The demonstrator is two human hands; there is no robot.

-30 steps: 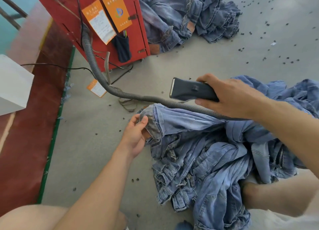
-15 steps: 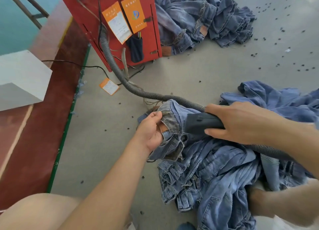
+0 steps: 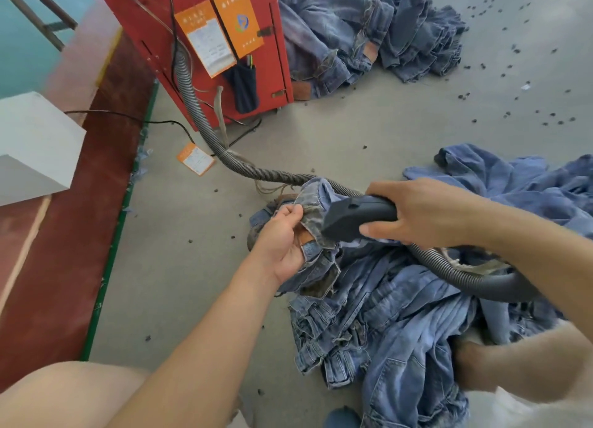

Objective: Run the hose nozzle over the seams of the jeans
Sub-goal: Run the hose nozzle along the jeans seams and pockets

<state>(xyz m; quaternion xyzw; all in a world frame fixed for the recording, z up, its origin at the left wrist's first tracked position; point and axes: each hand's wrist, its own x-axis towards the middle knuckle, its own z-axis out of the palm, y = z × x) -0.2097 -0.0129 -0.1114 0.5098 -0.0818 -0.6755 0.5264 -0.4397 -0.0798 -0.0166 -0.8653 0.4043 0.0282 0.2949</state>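
Note:
A heap of blue jeans lies on the grey floor in front of me. My left hand pinches the raised waistband edge of the top pair. My right hand grips the dark grey hose nozzle, whose mouth presses against the faded seam just right of my left fingers. The ribbed grey hose runs from the red machine across the floor, under the denim, and loops back behind my right wrist.
A second pile of jeans lies beside the red machine at the top. A white block sits on the red strip at the left. An orange tag and small dark scraps dot the floor. My bare knees show at the bottom.
My right hand brought the nozzle down from above the jeans onto the waistband seam. My left hand closed on the waistband edge and lifted it a little.

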